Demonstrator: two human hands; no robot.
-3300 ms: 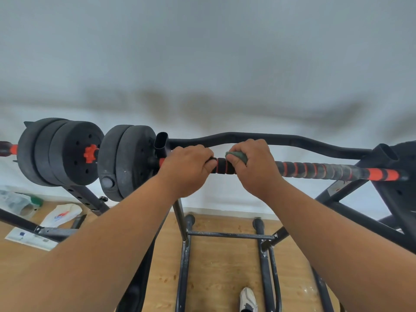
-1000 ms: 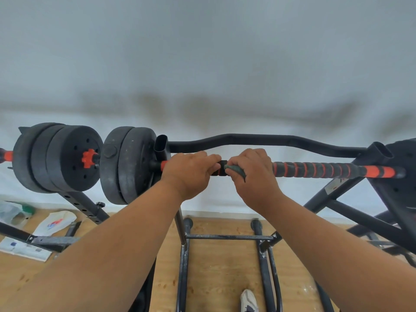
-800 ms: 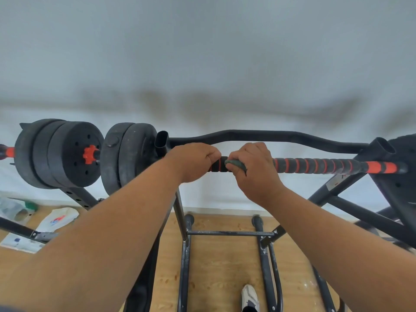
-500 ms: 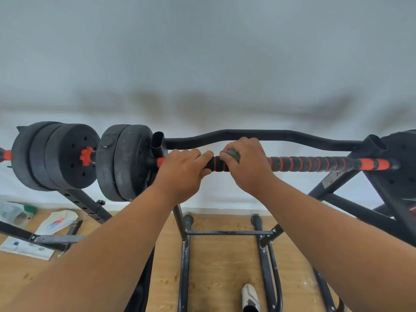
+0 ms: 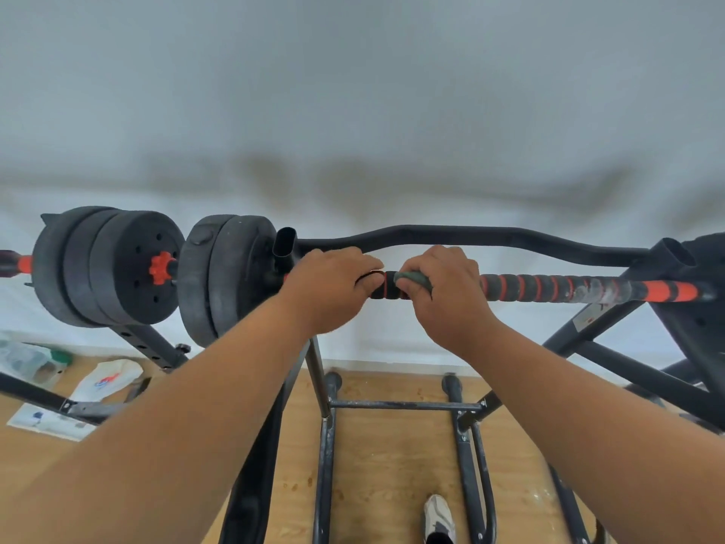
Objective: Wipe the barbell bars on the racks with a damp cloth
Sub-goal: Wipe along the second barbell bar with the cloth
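Both hands' grip closed: left hand on barbell bar, right hand around cloth.

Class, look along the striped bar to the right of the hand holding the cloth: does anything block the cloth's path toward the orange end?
Nothing visible does. The right hand holds the cloth on the bar, whose striped grip runs bare to the orange end.
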